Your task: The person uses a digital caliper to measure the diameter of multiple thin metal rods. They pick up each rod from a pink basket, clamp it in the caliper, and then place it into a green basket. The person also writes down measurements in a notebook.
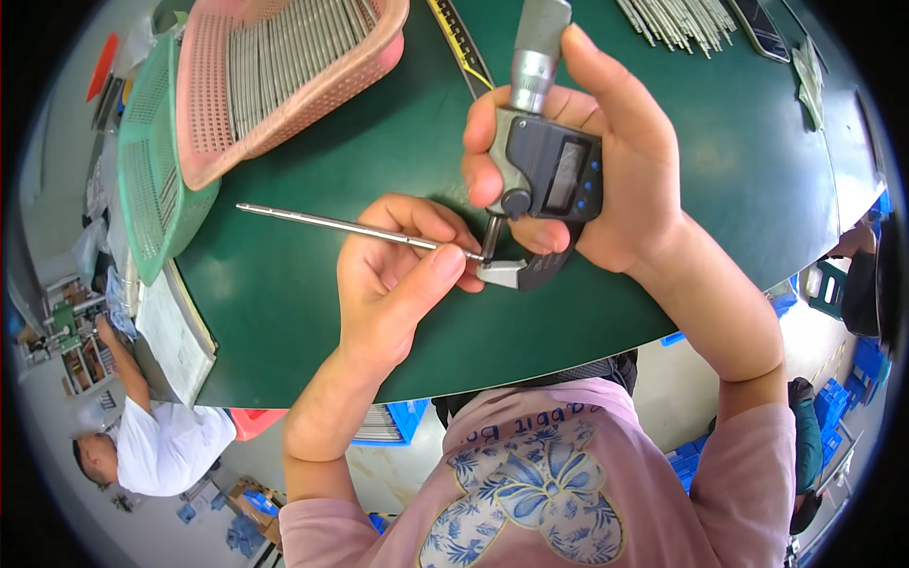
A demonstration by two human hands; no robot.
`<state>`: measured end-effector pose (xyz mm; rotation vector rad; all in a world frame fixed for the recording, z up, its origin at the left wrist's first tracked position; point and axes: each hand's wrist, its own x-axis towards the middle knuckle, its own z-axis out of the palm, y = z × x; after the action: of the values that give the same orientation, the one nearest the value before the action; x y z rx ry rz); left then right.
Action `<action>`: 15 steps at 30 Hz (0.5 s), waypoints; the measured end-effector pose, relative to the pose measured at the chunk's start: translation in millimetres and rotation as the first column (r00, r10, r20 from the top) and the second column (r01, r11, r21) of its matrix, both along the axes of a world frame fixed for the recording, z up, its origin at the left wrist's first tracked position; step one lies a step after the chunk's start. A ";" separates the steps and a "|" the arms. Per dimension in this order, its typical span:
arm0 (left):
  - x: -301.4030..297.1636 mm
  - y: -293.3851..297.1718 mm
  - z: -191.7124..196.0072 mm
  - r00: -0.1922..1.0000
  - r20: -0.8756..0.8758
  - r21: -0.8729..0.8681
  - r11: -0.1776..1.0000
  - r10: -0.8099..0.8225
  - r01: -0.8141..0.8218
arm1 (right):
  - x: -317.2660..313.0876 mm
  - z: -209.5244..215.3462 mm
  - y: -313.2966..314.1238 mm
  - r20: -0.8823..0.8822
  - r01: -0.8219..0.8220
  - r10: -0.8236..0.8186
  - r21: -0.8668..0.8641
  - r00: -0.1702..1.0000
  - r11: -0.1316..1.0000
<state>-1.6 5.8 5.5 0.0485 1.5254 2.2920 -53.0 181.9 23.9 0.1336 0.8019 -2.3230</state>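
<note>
My right hand (630, 151) is wrapped round a digital micrometer (516, 180), its thumb up beside the grey thimble and its fingers round the frame. The micrometer has a dark body with a small display and blue buttons. Between thumb and fingers, my left hand (393, 275) pinches a thin shiny metal rod (322, 220). One end of the rod points to the left over the table. Its other end lies at the gap between the micrometer's spindle and anvil; whether both faces touch it I cannot tell.
A pink basket (204, 123) full of metal rods stands at the upper left, overlapping a green basket (142, 189). More rods (677, 21) lie at the far right by a phone (757, 26). A tape measure (461, 43) and a notebook (180, 331) are on the green table (275, 322). A person (156, 445) sits at left.
</note>
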 end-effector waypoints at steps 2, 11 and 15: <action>-0.8 1.8 0.5 1.000 -0.010 -0.004 1.000 0.005 -0.005 | 1.3 -6.3 0.6 -0.039 0.018 -0.019 -0.040 0.999 0.999; -0.5 0.7 0.5 1.000 -0.006 -0.036 0.999 0.009 -0.009 | -1.1 -3.0 0.8 -0.018 -0.004 0.003 -0.033 1.000 0.999; -1.6 -2.1 1.8 0.999 0.041 -0.013 1.000 -0.003 0.003 | -4.7 -5.2 4.6 0.037 -0.067 0.071 -0.119 0.997 0.991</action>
<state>-3.2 3.8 7.3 0.0006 1.5190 2.2663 -57.8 186.4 18.7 0.1002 0.6371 -2.2880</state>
